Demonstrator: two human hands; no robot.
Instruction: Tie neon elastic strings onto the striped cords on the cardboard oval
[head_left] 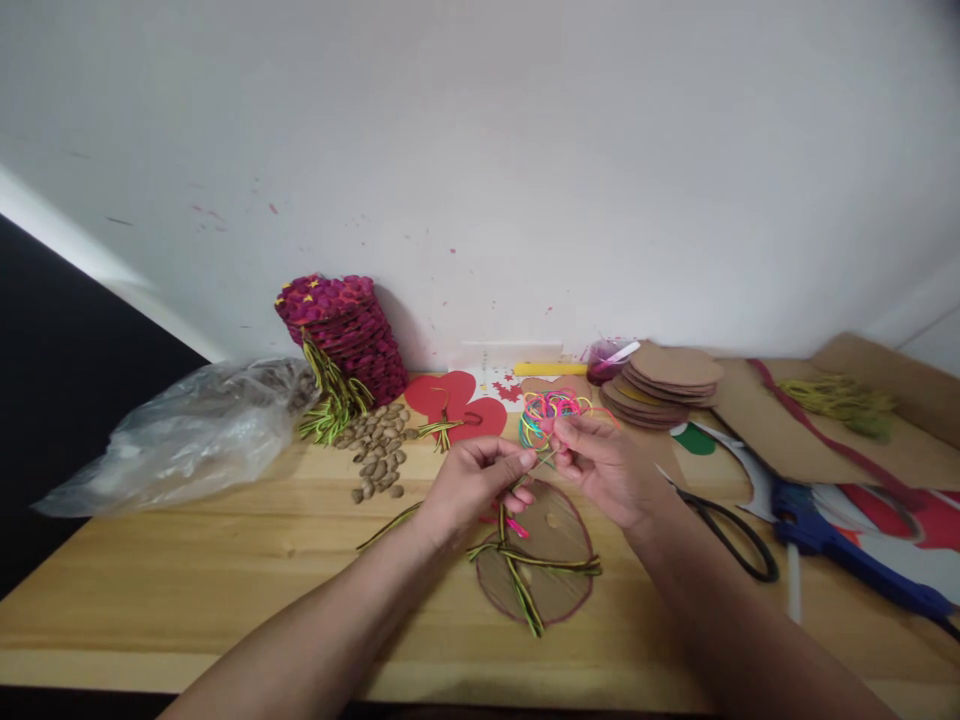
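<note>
My left hand and my right hand meet above the wooden table, both pinched on thin green-and-black cords held between them. Under the hands lies a brown cardboard oval with a dark red edge, and a bundle of the same cords is spread across it. A small pink piece lies by my left hand. Just beyond my fingers sits a heap of neon rubber bands.
A stack of dark red decorated discs, loose seeds and a clear plastic bag lie at left. Red paper hearts, stacked cardboard ovals, black scissors and a blue glue gun lie at the back and right.
</note>
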